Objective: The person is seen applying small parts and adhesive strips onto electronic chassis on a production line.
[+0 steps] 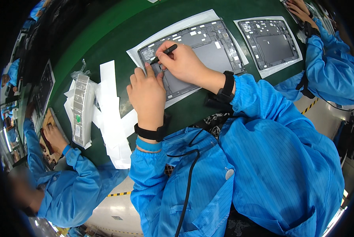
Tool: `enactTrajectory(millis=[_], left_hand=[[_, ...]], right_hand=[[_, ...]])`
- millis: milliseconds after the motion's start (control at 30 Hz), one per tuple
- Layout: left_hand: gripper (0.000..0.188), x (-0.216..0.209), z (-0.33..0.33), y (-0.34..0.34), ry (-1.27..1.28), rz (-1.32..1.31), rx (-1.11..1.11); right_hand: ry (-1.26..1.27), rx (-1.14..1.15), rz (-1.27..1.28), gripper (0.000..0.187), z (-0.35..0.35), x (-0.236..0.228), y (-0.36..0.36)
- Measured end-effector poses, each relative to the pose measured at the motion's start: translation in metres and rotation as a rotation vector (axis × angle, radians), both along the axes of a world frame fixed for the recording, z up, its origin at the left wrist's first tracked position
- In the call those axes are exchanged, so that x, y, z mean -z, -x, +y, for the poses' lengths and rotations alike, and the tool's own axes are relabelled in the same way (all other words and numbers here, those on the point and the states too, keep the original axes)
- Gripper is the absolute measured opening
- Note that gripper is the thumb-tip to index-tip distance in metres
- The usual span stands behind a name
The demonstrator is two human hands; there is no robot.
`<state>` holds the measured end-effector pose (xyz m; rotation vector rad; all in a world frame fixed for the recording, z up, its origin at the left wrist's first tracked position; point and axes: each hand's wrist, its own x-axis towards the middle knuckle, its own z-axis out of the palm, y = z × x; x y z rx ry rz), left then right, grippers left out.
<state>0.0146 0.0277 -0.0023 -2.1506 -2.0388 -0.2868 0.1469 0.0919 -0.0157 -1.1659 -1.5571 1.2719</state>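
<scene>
A dark grey tablet-like housing [208,55] with small white patches along its rim lies on a white sheet [145,43] in front of me. My right hand [183,65] is closed around a black pen-shaped tool [170,49], whose tip points down at the housing's left end. Beside that tip, my left hand [147,93] rests at the housing's left edge, fingers extended and a little apart. The spot where the tool meets the housing is partly hidden by my fingers. Black bands circle both wrists.
A second housing [269,41] lies on a white sheet at the right. To my left are white paper strips [109,91] and a plastic-wrapped stack of parts [81,110]. Co-workers in blue sleeves work at both sides of the green table [123,33]. A black cord [190,173] hangs across my front.
</scene>
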Motion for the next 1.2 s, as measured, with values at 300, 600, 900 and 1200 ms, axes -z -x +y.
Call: enactTrajectory(millis=[300,600,900,1200], left_hand=[[0.043,-0.017,-0.066,0.020,-0.101,-0.456,-0.067],[0.040,0.020,-0.113,0.023,-0.023,-0.415,-0.134],[0.035,0.022,-0.112,0.021,-0.072,-0.422,-0.152],[0.037,0.025,-0.109,0.019,-0.099,-0.421,-0.215]], right_hand=[[0.098,0.082,0.388,0.014,-0.027,-0.038,-0.038],[0.077,-0.288,0.076,0.013,-0.073,-0.016,-0.007],[0.147,-0.344,-0.029,0.010,-0.073,-0.011,-0.009],[0.061,-0.303,0.046,0.014,-0.072,-0.010,-0.004]])
